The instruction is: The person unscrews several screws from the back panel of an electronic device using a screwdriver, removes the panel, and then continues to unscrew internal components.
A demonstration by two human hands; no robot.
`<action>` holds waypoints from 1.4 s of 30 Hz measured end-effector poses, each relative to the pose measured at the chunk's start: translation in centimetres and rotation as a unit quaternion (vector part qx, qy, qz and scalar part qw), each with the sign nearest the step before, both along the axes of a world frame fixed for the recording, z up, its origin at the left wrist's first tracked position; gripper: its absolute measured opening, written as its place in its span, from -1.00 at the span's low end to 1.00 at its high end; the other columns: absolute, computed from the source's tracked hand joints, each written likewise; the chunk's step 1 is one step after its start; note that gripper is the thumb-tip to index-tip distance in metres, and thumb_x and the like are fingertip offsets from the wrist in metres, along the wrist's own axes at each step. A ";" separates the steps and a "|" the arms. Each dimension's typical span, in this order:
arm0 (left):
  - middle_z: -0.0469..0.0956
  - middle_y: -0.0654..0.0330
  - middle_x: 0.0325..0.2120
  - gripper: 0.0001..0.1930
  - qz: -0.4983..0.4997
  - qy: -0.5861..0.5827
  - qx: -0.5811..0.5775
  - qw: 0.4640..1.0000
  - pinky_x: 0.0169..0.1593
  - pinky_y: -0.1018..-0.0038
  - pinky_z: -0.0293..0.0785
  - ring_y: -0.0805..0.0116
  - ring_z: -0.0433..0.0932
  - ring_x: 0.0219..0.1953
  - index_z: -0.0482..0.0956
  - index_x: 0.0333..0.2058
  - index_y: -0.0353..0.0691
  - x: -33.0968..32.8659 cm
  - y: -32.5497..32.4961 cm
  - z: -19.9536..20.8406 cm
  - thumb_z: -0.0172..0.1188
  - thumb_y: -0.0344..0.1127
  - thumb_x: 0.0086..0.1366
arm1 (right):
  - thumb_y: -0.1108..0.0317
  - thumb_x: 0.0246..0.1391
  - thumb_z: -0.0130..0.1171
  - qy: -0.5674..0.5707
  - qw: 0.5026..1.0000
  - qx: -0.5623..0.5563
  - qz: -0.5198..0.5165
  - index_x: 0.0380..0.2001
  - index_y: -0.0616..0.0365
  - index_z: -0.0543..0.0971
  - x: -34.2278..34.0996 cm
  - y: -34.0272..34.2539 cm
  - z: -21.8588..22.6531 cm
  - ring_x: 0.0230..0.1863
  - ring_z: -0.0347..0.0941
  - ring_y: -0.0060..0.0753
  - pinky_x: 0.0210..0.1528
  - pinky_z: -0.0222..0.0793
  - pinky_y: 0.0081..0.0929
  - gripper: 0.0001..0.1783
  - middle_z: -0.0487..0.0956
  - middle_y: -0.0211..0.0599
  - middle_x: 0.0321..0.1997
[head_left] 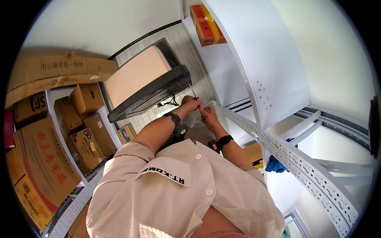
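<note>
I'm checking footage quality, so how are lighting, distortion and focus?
All in the head view: the perforated shelf beam bows and the corners go black; a bright patch lies on the shirt at the lower edge; the left hand and right hand appear small, so fine blur is hard to judge.

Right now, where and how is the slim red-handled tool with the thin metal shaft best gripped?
Probably around its red handle, from the near, lower-right side: that's the thicker end, where the left hand and right hand meet, while the thin metal shaft points away toward the broad black rim.
</note>
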State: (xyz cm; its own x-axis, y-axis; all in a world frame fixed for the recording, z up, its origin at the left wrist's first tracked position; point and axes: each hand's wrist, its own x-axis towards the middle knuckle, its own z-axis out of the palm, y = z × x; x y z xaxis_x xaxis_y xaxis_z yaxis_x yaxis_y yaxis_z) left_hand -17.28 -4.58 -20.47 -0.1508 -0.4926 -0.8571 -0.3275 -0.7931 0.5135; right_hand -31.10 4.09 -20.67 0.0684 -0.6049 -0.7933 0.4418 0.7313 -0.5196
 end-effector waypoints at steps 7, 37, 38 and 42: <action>0.58 0.14 -0.28 -0.72 0.064 0.064 -0.004 0.996 -0.16 0.45 0.62 0.40 0.61 -0.27 0.52 -0.15 -0.30 0.4 0.3 -1.1 0.28 -0.38 0.16 | -0.05 0.32 -0.16 -0.191 0.977 0.095 -0.021 -0.12 -0.08 0.48 -0.7 0.9 -0.6 -0.50 0.24 -0.55 -0.49 0.17 -0.61 -0.63 0.49 -0.35 -0.32; 0.61 0.23 -0.30 -0.55 0.030 0.072 -0.016 0.997 -0.23 0.46 0.52 0.42 0.60 -0.32 0.50 -0.11 -0.20 1.1 0.0 0.3 0.37 -0.06 0.14 | 0.38 0.11 0.25 -0.079 0.993 -0.032 -0.081 -0.06 -0.06 0.34 -0.5 1.2 -0.4 -0.53 0.14 -0.64 -0.49 0.09 -0.63 -0.63 0.40 -0.51 -0.39; 0.60 0.23 -0.29 -0.56 0.033 0.070 -0.013 0.997 -0.22 0.47 0.53 0.41 0.60 -0.31 0.50 -0.11 -0.20 0.9 0.1 0.5 0.36 -0.06 0.15 | 0.36 0.12 0.24 -0.069 0.994 -0.035 -0.078 -0.07 -0.06 0.34 -0.4 1.1 0.0 -0.54 0.14 -0.64 -0.50 0.08 -0.63 -0.64 0.40 -0.50 -0.40; 0.59 0.20 -0.27 -0.60 0.012 0.057 -0.029 0.998 -0.20 0.45 0.57 0.37 0.61 -0.30 0.48 -0.10 -0.23 0.6 -0.1 0.3 0.33 -0.13 0.20 | 0.23 0.20 0.14 -0.043 0.995 0.009 -0.086 -0.10 -0.05 0.37 0.0 0.6 1.1 -0.57 0.16 -0.62 -0.51 0.09 -0.64 -0.75 0.42 -0.47 -0.43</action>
